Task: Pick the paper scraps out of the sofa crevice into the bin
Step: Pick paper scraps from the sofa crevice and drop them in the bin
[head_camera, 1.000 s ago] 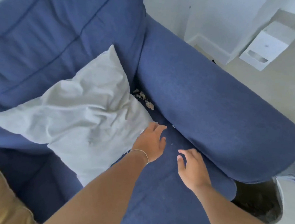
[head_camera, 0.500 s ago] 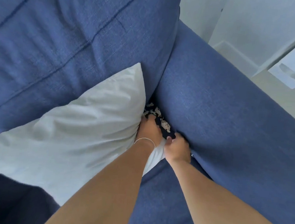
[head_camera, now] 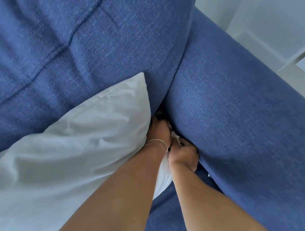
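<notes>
Both my hands are down in the crevice between the blue sofa armrest (head_camera: 240, 107) and the seat. White paper scraps (head_camera: 175, 136) show between the two hands, with more in the dark gap just beyond my left hand. My left hand (head_camera: 160, 132), with a thin bracelet at the wrist, reaches deep into the gap and its fingertips are hidden. My right hand (head_camera: 183, 152) is curled, its fingers pinched on the scraps. A tiny scrap (head_camera: 209, 175) lies against the armrest near my right wrist. The bin is out of view.
A white pillow (head_camera: 76, 145) presses against my left forearm and covers the seat on the left. The blue back cushion (head_camera: 81, 36) rises behind it. White furniture and pale floor (head_camera: 283, 25) lie beyond the armrest.
The camera has moved closer to the crevice. Both hands have pushed deeper into the gap and now cover most of the scraps; the right hand has curled onto them.
</notes>
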{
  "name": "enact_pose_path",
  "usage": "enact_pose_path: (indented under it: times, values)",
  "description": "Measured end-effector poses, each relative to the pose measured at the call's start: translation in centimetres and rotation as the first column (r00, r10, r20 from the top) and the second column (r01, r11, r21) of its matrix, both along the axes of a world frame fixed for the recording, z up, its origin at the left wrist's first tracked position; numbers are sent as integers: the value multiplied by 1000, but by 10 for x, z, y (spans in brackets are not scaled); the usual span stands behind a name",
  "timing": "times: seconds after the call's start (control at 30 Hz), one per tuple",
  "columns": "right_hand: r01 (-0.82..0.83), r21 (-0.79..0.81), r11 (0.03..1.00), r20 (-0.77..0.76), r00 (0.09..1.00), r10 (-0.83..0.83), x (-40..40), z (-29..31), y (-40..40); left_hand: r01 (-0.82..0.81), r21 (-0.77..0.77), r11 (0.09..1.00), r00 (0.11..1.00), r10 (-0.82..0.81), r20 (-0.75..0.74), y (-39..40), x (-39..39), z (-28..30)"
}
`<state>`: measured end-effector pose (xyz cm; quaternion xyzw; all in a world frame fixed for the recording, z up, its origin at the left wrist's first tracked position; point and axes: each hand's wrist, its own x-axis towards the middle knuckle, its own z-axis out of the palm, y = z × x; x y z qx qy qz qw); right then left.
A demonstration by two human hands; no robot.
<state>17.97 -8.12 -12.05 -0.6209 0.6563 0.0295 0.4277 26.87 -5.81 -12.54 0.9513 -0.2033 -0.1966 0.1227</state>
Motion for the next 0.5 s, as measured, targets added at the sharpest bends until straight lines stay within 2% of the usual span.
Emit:
enact_pose_path:
  times: [0.07, 0.17, 0.23, 0.37, 0.5]
  values:
    - [9, -10, 1000, 36, 999, -8, -2, -2, 2, -26, 14, 1000, 1000, 26, -7, 1, 2, -4]
    - [42, -43, 998, 170, 985, -35, -11, -3, 5, -56, -25, 998, 998, 56, -16, 1, 4, -6]
    - [81, -65, 995, 238, 969, -63, -20, -4, 7, -17, -23, 1000, 999, 16, -34, 1, 2, -3]
    - [150, -44, 988, 255, 958, -134, -61, -6, 12, -26, -77, 997, 996, 19, -88, 14, -18, 7]
    - [174, -104, 979, 268, 953, -141, -117, 4, 23, 87, -185, 979, 989, -108, -105, 30, -62, 30]
